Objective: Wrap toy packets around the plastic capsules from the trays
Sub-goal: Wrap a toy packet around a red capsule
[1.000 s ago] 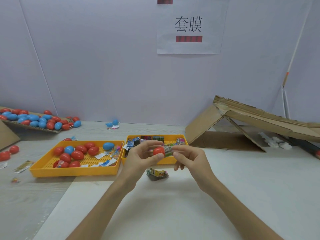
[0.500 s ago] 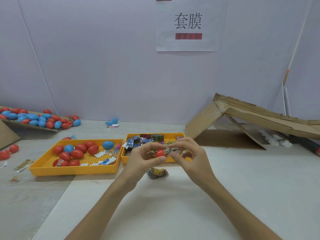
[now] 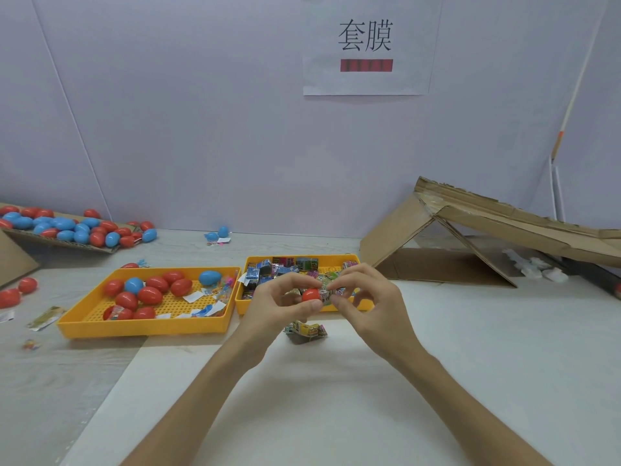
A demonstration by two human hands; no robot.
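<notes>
My left hand (image 3: 280, 302) pinches a red plastic capsule (image 3: 311, 294) between thumb and fingers, held above the table in front of the right tray. My right hand (image 3: 366, 297) pinches a printed toy packet (image 3: 326, 292) that sits against the capsule's right end. A yellow tray (image 3: 148, 326) on the left holds several red and blue capsules. A second yellow tray (image 3: 245, 264) behind my hands holds several toy packets. Another folded packet (image 3: 306, 330) lies on the table below my hands.
A cardboard ramp (image 3: 470, 230) stands at the right. A cardboard sheet (image 3: 50, 242) at the far left carries several red and blue capsules. Loose capsules (image 3: 18, 290) and scraps (image 3: 45, 317) lie at the left edge. A paper sign (image 3: 366, 45) hangs on the wall.
My right hand has brought the packet closer onto the capsule's right end, and its fingers have curled more tightly over it. Both hands stay in the same place.
</notes>
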